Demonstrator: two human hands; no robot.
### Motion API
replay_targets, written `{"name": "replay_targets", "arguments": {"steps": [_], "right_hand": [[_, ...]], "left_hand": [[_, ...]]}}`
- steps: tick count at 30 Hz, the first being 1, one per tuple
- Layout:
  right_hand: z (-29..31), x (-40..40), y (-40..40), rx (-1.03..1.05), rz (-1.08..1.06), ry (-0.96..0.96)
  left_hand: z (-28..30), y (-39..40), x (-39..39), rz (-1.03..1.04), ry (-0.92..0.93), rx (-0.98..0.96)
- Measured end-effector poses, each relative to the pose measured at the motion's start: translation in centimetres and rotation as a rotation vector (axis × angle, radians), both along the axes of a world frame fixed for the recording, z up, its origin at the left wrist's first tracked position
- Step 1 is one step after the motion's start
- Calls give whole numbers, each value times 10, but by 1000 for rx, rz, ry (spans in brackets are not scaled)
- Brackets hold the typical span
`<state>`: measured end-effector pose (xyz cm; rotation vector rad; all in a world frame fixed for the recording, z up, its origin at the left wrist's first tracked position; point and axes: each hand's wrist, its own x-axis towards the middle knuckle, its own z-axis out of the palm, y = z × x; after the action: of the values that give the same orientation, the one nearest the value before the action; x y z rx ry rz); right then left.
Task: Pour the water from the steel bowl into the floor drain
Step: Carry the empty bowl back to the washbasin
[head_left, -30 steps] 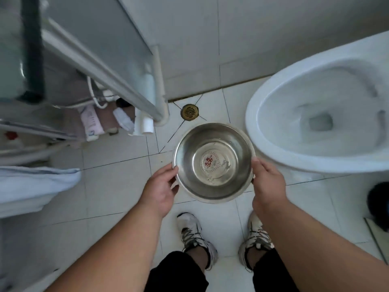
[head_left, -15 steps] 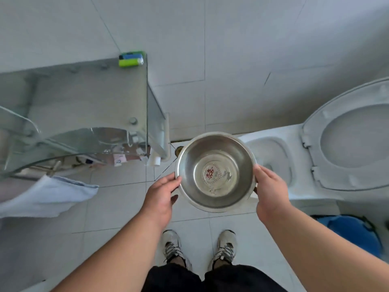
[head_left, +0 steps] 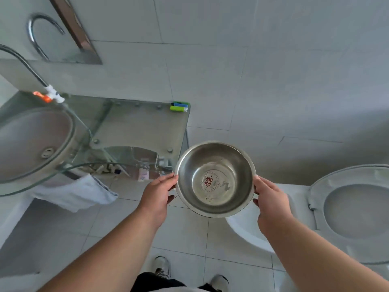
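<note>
Left hand (head_left: 158, 196) out in front at the end of a bare forearm, thumb on top, fingers clamped on the left rim of the steel bowl (head_left: 215, 179). Between the grips: bowl held level in the air, mouth up, shiny inside, red heart-framed emblem on its bottom, a few droplets. Right hand (head_left: 271, 201) mirrored, clamped on the right rim. Beyond the right grip, toilet (head_left: 250, 232).
</note>
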<state>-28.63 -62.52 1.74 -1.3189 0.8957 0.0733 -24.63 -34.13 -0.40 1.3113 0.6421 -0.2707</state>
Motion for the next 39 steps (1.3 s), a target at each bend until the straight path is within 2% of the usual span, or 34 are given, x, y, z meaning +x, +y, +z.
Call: {"name": "replay_targets", "arguments": {"steps": [10, 15, 19, 23, 30, 39], "right_hand": [[30, 63, 76, -33, 105, -73], [37, 110, 133, -30, 140, -93], [35, 145, 184, -22, 130, -102], [26, 192, 264, -5, 87, -96], [21, 244, 382, 23, 39, -69], [9, 299, 493, -27, 212, -47]], "left_hand": [[14, 77, 32, 144, -48, -38], [10, 135, 63, 153, -78, -101], [4, 183, 93, 154, -86, -97], [1, 262, 138, 92, -85, -54], [11, 377, 195, 119, -38, -19], [2, 484, 204, 237, -40, -71]]}}
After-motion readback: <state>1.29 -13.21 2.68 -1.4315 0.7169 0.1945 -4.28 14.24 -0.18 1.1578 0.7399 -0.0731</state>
